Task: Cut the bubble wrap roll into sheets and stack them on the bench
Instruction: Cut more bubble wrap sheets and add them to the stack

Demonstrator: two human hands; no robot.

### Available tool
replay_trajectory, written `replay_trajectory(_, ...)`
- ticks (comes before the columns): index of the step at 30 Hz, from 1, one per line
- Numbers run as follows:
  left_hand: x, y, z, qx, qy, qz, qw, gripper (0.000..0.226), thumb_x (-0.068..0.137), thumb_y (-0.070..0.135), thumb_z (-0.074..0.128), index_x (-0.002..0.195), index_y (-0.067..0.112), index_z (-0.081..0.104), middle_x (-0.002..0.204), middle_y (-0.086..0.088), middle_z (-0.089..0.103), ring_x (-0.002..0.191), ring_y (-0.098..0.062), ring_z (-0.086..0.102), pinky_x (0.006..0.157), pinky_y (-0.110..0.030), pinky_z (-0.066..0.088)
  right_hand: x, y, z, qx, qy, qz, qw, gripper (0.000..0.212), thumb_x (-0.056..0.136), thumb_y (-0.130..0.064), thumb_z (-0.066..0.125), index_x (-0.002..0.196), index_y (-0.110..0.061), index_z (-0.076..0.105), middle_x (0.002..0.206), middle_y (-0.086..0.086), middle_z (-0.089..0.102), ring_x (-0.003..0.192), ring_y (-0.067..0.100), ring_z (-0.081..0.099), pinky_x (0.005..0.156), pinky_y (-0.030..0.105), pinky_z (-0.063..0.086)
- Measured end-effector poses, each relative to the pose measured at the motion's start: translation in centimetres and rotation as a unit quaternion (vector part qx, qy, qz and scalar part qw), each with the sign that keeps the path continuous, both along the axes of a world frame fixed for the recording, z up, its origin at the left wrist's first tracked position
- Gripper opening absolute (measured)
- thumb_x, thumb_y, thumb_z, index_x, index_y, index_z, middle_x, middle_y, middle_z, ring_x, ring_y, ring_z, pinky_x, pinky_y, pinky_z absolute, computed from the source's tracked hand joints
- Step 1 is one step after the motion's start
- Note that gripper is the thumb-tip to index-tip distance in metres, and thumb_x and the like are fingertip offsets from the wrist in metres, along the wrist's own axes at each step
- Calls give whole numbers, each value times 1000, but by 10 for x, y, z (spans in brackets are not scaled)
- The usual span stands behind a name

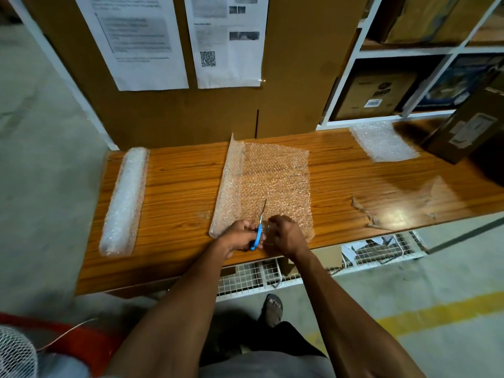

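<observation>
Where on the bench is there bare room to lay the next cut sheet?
Bare wood lies between the bubble wrap roll and the spread sheet, and again between that sheet and the cut sheets far right. The near edge is crowded by both hands and the scissors.

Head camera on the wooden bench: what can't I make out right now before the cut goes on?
- Clear bubble wrap sheet: near edge hidden by both hands.
- Blue-handled scissors: handles covered by the left hand; blade opening too thin to tell.
- Right hand: fingertips curled under, the pinch unseen.
- White stacked bubble wrap sheets: count too blurred.
- Printed paper notices: text blurred.
</observation>
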State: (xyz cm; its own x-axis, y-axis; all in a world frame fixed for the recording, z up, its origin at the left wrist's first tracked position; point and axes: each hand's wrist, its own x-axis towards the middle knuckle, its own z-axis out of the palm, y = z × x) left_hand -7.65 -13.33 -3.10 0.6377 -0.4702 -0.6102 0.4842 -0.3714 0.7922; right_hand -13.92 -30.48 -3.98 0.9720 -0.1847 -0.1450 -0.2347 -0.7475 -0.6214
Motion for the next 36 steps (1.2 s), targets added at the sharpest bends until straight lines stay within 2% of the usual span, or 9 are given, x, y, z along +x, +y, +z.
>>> replay_trajectory(2, -8, 8, 3, -16, 21, -16, 1000, 27, 93, 3, 72, 112, 11, 56, 100, -11, 76, 83, -20, 74, 67, -26, 60, -17, -4, -5, -82, 18, 56, 995, 58, 84, -15, 77, 138, -9, 60, 131, 18, 64, 108, 38, 65, 93, 41, 54)
replay_trajectory(6, -18, 21, 0, -35, 67, -51, 996, 9, 102, 11, 61, 111, 11, 59, 111, -14, 76, 107, -30, 73, 102, -40, 54, -41, -7, -12, -175, 11, 97, 980, 83, 75, -19, 80, 152, -14, 48, 155, 12, 49, 137, 35, 50, 117, 46, 39)
replay_trajectory(10, -22, 34, -4, -23, 133, -85, 987, 16, 106, 22, 57, 114, 9, 63, 123, -21, 71, 115, -31, 71, 113, -47, 46, -47, -7, -3, -168, 25, 73, 983, 82, 77, -16, 86, 151, -16, 49, 152, 13, 53, 130, 36, 57, 109, 44, 48)
replay_trajectory(14, -28, 40, -2, -15, 169, -108, 980, 18, 106, 22, 54, 118, 12, 62, 128, -23, 69, 120, -32, 68, 114, -47, 45, -44, -6, 3, -173, 30, 75, 982, 58, 82, -21, 83, 134, -33, 58, 132, -1, 66, 107, 23, 66, 86, 29, 51)
replay_trajectory(19, -41, 44, -1, -6, 187, -106, 977, 27, 101, 19, 63, 126, 10, 58, 129, -26, 67, 121, -36, 67, 114, -49, 45, -44, -5, 4, -177, 42, 68, 981, 40, 104, -21, 55, 143, -32, 55, 130, 6, 66, 102, 25, 68, 85, 33, 56)
replay_trajectory(22, -52, 48, 2, 3, 197, -103, 975, 27, 101, 20, 63, 126, 12, 57, 129, -25, 67, 122, -36, 66, 115, -48, 44, -42, -9, 1, -189, 43, 63, 979, 29, 111, -24, 43, 132, -19, 62, 121, 12, 68, 102, 30, 68, 88, 36, 56)
replay_trajectory(28, -63, 51, 3, 13, 195, -108, 975, 31, 102, 26, 61, 129, 13, 56, 128, -22, 69, 119, -33, 69, 112, -45, 47, -48, -7, -2, -139, 14, 34, 990, 47, 111, -39, 28, 120, -19, 69, 113, 12, 70, 98, 30, 66, 88, 35, 53)
replay_trajectory(33, -70, 44, 3, 18, 179, -90, 980, 27, 104, 27, 58, 127, 13, 59, 129, -25, 68, 119, -34, 68, 106, -43, 52, -52, -10, -4, -117, 29, 20, 992, 37, 110, -32, 43, 127, -12, 69, 123, 14, 69, 115, 33, 64, 98, 37, 50)
replay_trajectory(36, -70, 36, -1, 19, 147, -61, 987, 25, 104, 27, 60, 124, 12, 62, 123, -25, 70, 113, -34, 71, 105, -45, 54, -53, -13, -8, -135, 26, 72, 988, 36, 106, -19, 55, 141, -28, 58, 131, 8, 65, 112, 30, 65, 96, 40, 55)
